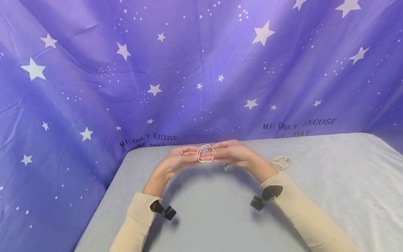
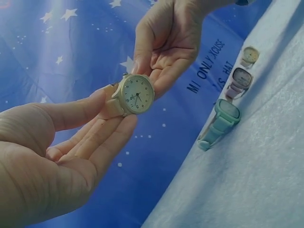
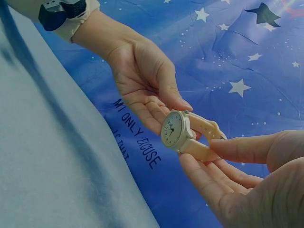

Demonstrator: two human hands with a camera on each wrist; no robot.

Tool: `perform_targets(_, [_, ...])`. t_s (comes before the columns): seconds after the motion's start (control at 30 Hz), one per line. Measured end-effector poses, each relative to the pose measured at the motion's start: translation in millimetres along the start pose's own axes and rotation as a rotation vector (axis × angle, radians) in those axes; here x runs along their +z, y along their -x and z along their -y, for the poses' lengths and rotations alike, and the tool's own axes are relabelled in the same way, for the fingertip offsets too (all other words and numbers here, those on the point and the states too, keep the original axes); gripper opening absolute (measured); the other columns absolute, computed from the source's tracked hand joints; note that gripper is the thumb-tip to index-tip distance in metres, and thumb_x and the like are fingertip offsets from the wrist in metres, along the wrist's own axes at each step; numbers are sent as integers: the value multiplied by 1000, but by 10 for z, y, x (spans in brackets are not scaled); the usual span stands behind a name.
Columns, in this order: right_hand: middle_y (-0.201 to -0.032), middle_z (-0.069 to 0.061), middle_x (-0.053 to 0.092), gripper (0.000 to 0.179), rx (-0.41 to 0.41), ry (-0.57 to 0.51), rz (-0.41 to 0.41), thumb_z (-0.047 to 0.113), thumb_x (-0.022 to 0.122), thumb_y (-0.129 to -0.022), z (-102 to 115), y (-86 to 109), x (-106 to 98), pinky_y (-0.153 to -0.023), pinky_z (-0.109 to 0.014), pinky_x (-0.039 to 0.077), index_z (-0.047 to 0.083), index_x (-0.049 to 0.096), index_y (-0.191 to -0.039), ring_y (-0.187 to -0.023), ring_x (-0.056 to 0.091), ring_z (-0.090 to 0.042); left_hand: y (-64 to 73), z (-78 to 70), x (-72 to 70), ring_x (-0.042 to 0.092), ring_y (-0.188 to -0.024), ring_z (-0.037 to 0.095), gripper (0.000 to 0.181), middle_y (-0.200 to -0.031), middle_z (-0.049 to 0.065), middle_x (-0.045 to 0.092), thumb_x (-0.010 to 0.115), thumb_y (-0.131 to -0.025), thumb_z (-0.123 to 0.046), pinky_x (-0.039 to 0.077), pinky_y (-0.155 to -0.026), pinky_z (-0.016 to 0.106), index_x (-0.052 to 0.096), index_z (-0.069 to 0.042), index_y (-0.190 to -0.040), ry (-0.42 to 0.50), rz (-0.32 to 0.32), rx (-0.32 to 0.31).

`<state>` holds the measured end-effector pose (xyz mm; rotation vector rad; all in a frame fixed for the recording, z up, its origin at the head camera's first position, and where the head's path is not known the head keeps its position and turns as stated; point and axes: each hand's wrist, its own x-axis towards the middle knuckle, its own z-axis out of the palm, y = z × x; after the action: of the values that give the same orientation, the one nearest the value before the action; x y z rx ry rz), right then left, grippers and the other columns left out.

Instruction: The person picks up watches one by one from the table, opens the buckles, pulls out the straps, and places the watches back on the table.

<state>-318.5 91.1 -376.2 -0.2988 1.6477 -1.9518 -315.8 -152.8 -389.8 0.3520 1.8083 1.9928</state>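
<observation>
Both hands hold up a cream wristwatch (image 2: pixel 137 94) with a round pale dial, raised over the table. Its strap is closed into a loop, plain in the head view. My left hand (image 1: pixel 176 162) pinches it from the left, thumb on top and fingers beneath. From the other side my right hand (image 1: pixel 236 154) pinches the strap (image 3: pixel 202 150) between thumb and fingers. The dial faces back toward me in both wrist views.
On the grey cloth-covered table (image 1: pixel 207 217) lie a teal watch (image 2: pixel 228 114), a pinkish square-faced watch (image 2: pixel 242 78) and a yellowish watch (image 2: pixel 250 55), in a row. A purple star-printed curtain (image 1: pixel 189 63) hangs behind the table's far edge.
</observation>
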Motion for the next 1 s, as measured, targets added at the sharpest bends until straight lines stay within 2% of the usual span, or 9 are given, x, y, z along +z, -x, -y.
perform_targets(0.2, [-120,-18,73,43,3,15,11,-6,59,-97,11,14,-21,-117,-52,39,-13,51,-138,-105,74,-21,-11,34,-10,75,-98,14,48,-104,4,79,57,-96,10,57,-101,37,41,22,-140,22,26,-2])
perform_targets(0.37, [-119,-18,73,43,12,22,3,-6,58,-97,9,19,-25,-117,-53,38,-14,50,-139,-104,74,-19,-33,55,-8,75,-96,14,47,-101,3,79,56,-97,9,58,-99,36,41,22,-139,31,21,-19])
perform_targets(0.57, [-109,-12,76,45,16,27,-30,-6,57,-98,-14,16,-31,-112,-46,47,-16,45,-140,-98,74,-16,-49,67,11,76,-94,15,43,-99,4,79,57,-97,8,60,-95,35,46,20,-137,31,3,-22])
perform_targets(0.73, [-108,-10,76,47,16,53,-39,-5,58,-97,-40,7,-47,-110,-44,50,-16,44,-141,-98,74,-17,-39,62,35,76,-91,16,36,-96,3,79,61,-95,6,60,-95,37,56,14,-130,0,-25,-19])
perform_targets(0.87, [-118,-15,73,49,-3,104,-33,-2,62,-96,-54,23,-45,-111,-46,49,-13,47,-142,-103,73,-19,-35,63,49,76,-89,16,36,-94,2,79,66,-92,5,60,-95,40,60,12,-126,-38,-48,-14])
perform_targets(1.0, [-128,-19,69,48,-48,170,-50,4,68,-94,-35,58,-7,-113,-52,46,-6,54,-139,-112,71,-27,-11,42,44,76,-89,17,35,-97,5,79,71,-89,2,59,-97,45,64,9,-123,-115,-64,22])
